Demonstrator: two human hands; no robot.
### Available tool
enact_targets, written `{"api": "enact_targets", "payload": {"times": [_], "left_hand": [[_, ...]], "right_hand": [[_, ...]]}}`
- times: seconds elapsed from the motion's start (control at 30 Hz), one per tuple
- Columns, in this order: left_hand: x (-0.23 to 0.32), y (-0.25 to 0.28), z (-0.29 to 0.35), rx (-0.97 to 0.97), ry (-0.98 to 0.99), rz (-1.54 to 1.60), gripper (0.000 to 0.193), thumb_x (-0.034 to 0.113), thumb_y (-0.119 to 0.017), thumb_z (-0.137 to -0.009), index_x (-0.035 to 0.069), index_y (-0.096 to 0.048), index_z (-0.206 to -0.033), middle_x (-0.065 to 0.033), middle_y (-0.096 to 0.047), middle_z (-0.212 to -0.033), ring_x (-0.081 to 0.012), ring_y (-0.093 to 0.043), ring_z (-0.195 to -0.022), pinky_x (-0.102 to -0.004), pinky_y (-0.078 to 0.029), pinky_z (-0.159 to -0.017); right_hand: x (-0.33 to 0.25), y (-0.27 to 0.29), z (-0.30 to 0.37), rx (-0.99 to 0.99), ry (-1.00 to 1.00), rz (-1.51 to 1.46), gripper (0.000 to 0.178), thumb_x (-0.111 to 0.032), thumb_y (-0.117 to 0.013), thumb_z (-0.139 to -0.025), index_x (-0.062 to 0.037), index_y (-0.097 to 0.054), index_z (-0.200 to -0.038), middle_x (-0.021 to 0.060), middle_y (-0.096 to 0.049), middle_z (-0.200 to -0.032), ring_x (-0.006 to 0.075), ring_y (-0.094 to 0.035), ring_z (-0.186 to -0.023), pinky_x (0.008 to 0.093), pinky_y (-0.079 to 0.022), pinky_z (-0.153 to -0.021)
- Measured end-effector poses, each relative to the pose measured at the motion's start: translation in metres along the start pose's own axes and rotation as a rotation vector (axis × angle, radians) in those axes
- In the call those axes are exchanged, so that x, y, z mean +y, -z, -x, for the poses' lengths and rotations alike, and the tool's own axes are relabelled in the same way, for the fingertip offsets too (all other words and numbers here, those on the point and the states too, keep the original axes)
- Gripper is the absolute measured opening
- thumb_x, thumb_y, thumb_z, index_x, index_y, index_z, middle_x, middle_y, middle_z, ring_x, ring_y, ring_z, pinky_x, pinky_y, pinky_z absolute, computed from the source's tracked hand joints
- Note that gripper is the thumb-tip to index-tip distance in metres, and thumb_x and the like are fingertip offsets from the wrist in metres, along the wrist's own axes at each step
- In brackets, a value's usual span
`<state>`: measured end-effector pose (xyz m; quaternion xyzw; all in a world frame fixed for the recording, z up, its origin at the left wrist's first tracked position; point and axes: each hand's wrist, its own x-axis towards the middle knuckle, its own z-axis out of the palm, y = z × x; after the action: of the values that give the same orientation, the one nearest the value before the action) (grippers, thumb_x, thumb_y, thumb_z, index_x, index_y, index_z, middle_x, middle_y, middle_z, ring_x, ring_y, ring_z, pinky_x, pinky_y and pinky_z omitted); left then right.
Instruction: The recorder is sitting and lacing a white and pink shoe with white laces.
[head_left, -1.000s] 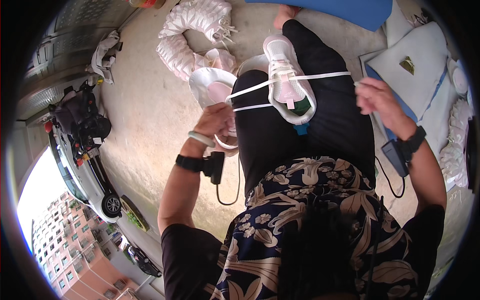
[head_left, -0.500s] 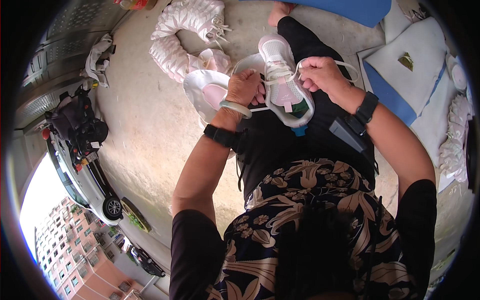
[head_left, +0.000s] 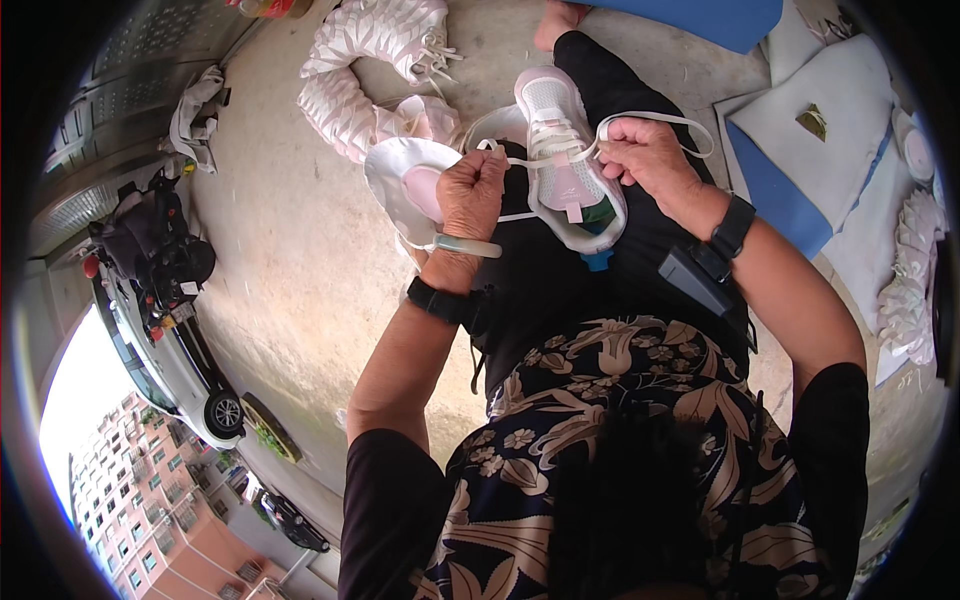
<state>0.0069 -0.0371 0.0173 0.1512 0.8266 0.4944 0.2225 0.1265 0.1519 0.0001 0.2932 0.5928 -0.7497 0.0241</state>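
A pale pink and white sneaker (head_left: 562,182) rests across my lap, its toe pointing away and its opening toward me. Something green shows inside the opening, and a blue piece sticks out under the heel. My left hand (head_left: 471,192) is closed on one part of the white shoelace (head_left: 518,160), left of the shoe. At the shoe's right side my right hand (head_left: 648,160) pinches the lace between thumb and fingers. From there a loose length loops out to the right over my black trouser leg.
White shoe parts with a pink inside (head_left: 385,172) lie left of my lap. Beyond them curves a row of nested pink-white uppers (head_left: 335,105). White and blue sheets (head_left: 815,150) lie at the right, near another stack of uppers (head_left: 908,275). A motor scooter (head_left: 150,240) stands far left.
My left hand has turned and pulled slightly left and toward me, drawing the lace taut across the shoe. My right hand has stayed nearly in place.
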Motion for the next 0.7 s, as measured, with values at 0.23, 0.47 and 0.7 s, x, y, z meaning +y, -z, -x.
{"api": "enact_targets", "payload": {"times": [0.23, 0.47, 0.7], "left_hand": [[0.009, 0.004, 0.011, -0.117, 0.217, 0.261, 0.021, 0.02, -0.057, -0.086, 0.003, -0.059, -0.073, 0.0011, -0.051, -0.057, -0.0047, -0.041, -0.043, -0.0199, -0.031, -0.04], [0.014, 0.007, 0.011, -0.112, 0.422, 0.528, 0.011, 0.014, -0.059, -0.083, 0.004, -0.059, -0.078, -0.0038, -0.06, -0.066, -0.0097, -0.054, -0.049, -0.0204, -0.04, -0.043], [0.008, 0.003, 0.006, -0.16, 0.461, 0.603, 0.006, 0.008, -0.06, -0.08, 0.003, -0.059, -0.083, -0.0073, -0.062, -0.07, -0.0138, -0.061, -0.054, -0.0206, -0.047, -0.045]], "right_hand": [[0.0, -0.006, 0.002, 0.05, 0.063, -0.026, 0.006, -0.004, -0.057, -0.079, -0.0003, -0.061, -0.078, -0.0015, -0.056, -0.065, 0.0032, -0.052, -0.056, 0.0183, -0.04, -0.046], [0.018, -0.011, -0.006, 0.145, 0.496, 0.547, 0.009, -0.011, -0.062, -0.07, -0.0043, -0.057, -0.069, 0.0139, -0.057, -0.067, 0.0324, -0.055, -0.061, 0.0358, -0.043, -0.055], [0.007, -0.013, -0.002, 0.184, 0.499, 0.762, 0.012, -0.017, -0.061, -0.072, -0.006, -0.057, -0.068, 0.0141, -0.056, -0.062, 0.0338, -0.055, -0.059, 0.0387, -0.043, -0.052]]}}
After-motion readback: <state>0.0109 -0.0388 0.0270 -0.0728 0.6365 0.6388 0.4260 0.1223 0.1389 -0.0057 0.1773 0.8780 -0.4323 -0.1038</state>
